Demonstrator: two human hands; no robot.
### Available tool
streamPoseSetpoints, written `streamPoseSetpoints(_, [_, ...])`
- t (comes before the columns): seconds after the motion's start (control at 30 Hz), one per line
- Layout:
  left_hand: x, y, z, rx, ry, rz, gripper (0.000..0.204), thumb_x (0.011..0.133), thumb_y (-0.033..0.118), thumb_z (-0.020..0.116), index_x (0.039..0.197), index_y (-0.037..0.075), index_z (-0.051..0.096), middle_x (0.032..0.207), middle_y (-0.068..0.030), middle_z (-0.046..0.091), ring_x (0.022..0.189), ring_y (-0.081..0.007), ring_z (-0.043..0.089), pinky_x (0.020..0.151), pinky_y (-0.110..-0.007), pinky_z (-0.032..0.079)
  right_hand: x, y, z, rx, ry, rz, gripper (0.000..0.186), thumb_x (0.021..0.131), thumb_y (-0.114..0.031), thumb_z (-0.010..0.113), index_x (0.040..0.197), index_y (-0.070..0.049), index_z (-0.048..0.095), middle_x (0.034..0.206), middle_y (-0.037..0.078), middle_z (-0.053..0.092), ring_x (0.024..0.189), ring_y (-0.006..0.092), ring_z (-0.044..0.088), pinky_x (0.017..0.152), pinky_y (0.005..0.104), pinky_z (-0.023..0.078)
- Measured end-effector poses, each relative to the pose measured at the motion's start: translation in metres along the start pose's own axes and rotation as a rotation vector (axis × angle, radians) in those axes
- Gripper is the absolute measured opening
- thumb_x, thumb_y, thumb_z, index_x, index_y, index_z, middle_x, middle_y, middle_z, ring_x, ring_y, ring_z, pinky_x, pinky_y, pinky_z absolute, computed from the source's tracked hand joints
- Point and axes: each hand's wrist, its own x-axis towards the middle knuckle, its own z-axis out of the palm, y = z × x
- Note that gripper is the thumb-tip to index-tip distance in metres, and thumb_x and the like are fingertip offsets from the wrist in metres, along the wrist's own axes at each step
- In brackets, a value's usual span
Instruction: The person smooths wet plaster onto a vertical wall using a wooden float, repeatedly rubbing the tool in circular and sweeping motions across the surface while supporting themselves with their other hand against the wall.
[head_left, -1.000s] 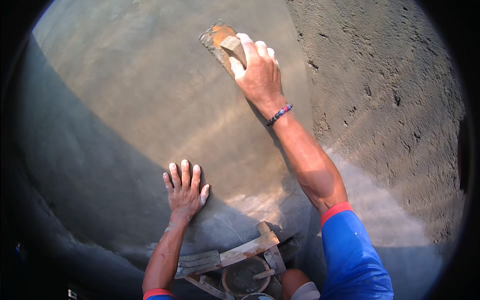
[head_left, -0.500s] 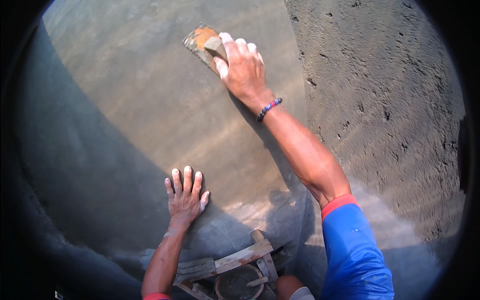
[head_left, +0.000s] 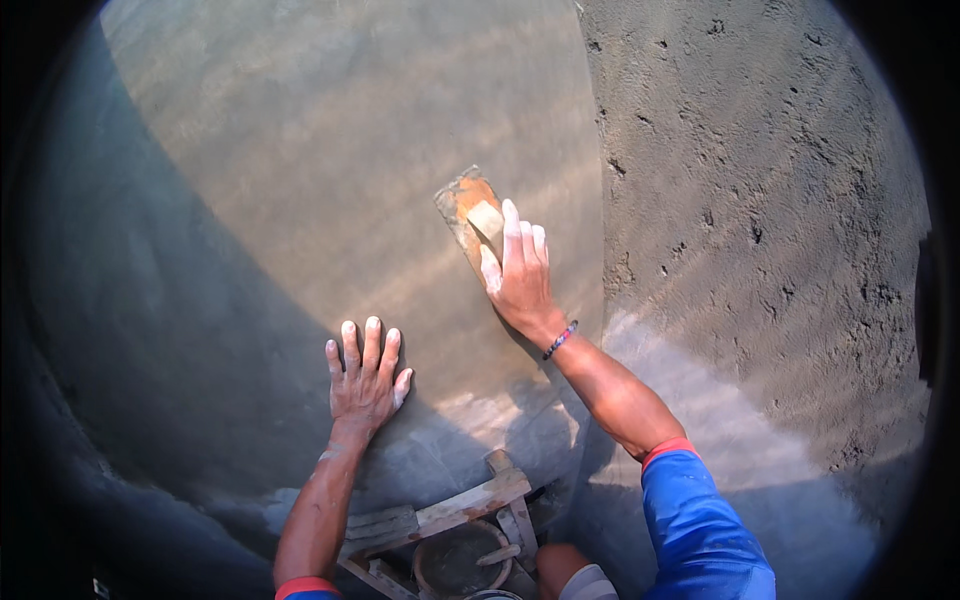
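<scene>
My right hand (head_left: 522, 275) grips the handle of a plastering float (head_left: 466, 208), an oblong orange-brown board crusted with grey mortar along its edges. The float lies against the smooth grey plaster (head_left: 330, 200), tilted with its far end to the upper left. Part of its near end is hidden by my hand. Lower left, my left hand (head_left: 366, 385) rests flat on the same plaster, fingers spread and holding nothing. Pale mortar coats the fingertips of both hands.
A rough, pitted band of coarser plaster (head_left: 740, 200) runs along the right side, beyond a straight seam. Below stand a wooden frame (head_left: 470, 505) and a round bucket (head_left: 455, 560) with grey mix, close to my knee (head_left: 560, 570). Shadow covers the left side.
My right hand has drawn the float down and slightly right across the plaster. The left hand remains flat in about the same place.
</scene>
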Motion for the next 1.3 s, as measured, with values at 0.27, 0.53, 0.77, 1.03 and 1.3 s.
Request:
streamPoseSetpoints(0.27, [0.0,0.0,-0.001,0.001,0.014,-0.006,0.078,0.082,0.049,0.069,0.147,0.016,0.043,0.16,-0.0166,0.026,0.148,-0.0458,0.018,0.12,-0.063,0.008,0.207,0.075,-0.043,-0.266,0.229,0.272,0.045,0.089,-0.029,0.07,0.116,0.003,0.055,0.106,0.028,0.067,0.103,0.0474,0.064,0.089,0.0517,0.051])
streamPoseSetpoints(0.53, [-0.002,-0.001,-0.002,0.002,0.001,-0.021,0.081,0.082,0.05,0.069,0.15,0.016,0.04,0.161,-0.0165,0.024,0.149,-0.0454,0.016,0.12,-0.063,0.006,-0.124,0.07,-0.039,-0.189,0.103,0.6,0.063,0.093,-0.02,0.065,0.144,0.003,0.039,0.124,0.029,0.058,0.116,0.045,0.054,0.099,0.0494,0.044])
streamPoseSetpoints(0.77, [0.001,0.001,0.005,-0.014,0.009,-0.019,0.079,0.084,0.051,0.066,0.15,0.017,0.04,0.162,-0.0149,0.024,0.15,-0.0442,0.015,0.12,-0.062,0.005,-0.295,0.026,-0.022,0.045,0.028,0.932,0.061,0.09,-0.014,0.068,0.143,0.001,0.042,0.132,0.026,0.055,0.124,0.0431,0.05,0.105,0.0473,0.039])
streamPoseSetpoints(1.03, [0.001,0.006,0.005,-0.017,0.031,-0.016,0.074,0.084,0.052,0.065,0.147,0.018,0.045,0.161,-0.0135,0.026,0.149,-0.0444,0.017,0.12,-0.062,0.006,0.129,0.017,-0.017,0.027,0.281,0.197,0.054,0.088,-0.018,0.067,0.135,0.001,0.049,0.115,0.023,0.062,0.105,0.0417,0.058,0.09,0.05,0.048])
streamPoseSetpoints(1.3, [-0.003,-0.007,-0.001,0.014,0.01,-0.016,0.073,0.084,0.053,0.065,0.145,0.018,0.047,0.16,-0.0135,0.029,0.148,-0.0442,0.019,0.12,-0.062,0.006,-0.011,-0.005,-0.01,0.055,-0.019,0.009,0.065,0.084,-0.013,0.072,0.141,-0.002,0.046,0.109,0.019,0.059,0.099,0.0392,0.056,0.09,0.0475,0.047])
